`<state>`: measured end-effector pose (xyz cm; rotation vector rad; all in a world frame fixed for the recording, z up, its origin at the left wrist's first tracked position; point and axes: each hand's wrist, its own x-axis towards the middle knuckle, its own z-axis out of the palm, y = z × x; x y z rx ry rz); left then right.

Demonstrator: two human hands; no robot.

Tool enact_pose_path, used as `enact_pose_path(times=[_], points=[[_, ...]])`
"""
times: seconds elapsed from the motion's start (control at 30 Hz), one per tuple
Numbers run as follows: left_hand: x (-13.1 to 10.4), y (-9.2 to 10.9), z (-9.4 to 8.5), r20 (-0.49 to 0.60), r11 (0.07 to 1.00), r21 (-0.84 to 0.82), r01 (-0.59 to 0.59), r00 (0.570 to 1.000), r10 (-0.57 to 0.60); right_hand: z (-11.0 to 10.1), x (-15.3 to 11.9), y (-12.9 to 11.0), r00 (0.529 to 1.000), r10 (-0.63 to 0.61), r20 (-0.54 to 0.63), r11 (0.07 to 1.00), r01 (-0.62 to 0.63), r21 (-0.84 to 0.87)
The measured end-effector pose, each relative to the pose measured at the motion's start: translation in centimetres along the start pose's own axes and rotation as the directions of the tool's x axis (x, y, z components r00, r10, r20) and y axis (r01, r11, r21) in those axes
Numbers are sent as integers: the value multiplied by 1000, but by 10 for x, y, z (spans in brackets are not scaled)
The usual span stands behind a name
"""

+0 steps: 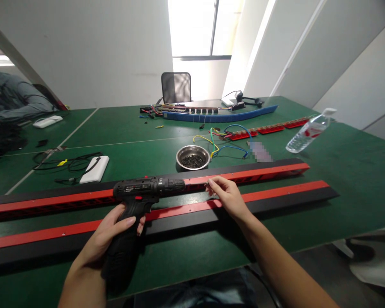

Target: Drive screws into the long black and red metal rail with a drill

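Observation:
My left hand (pixel 111 229) is wrapped around the grip of a black cordless drill (pixel 137 188), which lies level with its chuck toward the right. A thin bit (pixel 197 184) sticks out of the chuck. At the bit's tip, the fingers of my right hand (pixel 226 194) are pinched together; what is between them is too small to make out. Below both hands run two long black-and-red bars, the nearer bar (pixel 176 211) and the farther bar (pixel 263 171). Just beyond the farther one stands a metal bowl (pixel 193 148) with many small dark screws (pixel 194 161) inside.
A water bottle (pixel 309 132) stands tilted-looking at the right. White power banks with cables (pixel 95 169) lie at the left. Farther back are a blue curved strip (pixel 218 117), red strips (pixel 271 129) and loose wires (pixel 232 147). Another person's sleeve (pixel 22 96) shows at far left.

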<state>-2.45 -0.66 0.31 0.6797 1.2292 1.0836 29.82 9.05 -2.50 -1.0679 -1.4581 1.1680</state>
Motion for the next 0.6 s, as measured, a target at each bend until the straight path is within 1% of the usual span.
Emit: enact_pose_path(times=[0.1, 0.23, 0.4, 0.6], points=[[-2, 0, 3, -2, 1000, 3, -13, 1000, 13, -1, 0, -1, 1000, 18, 11, 1000, -18, 20], [-3, 2, 4, -25, 1000, -12, 10, 1000, -11, -1, 0, -2, 999, 29, 18, 999, -30, 40], [-3, 2, 4, -8, 1000, -2, -7, 1000, 7, -1, 1, -3, 999, 33, 21, 999, -33, 40], [-6, 2, 4, -13, 999, -31, 25, 1000, -25, -2, -1, -4, 1000, 4, 28, 999, -6, 38]])
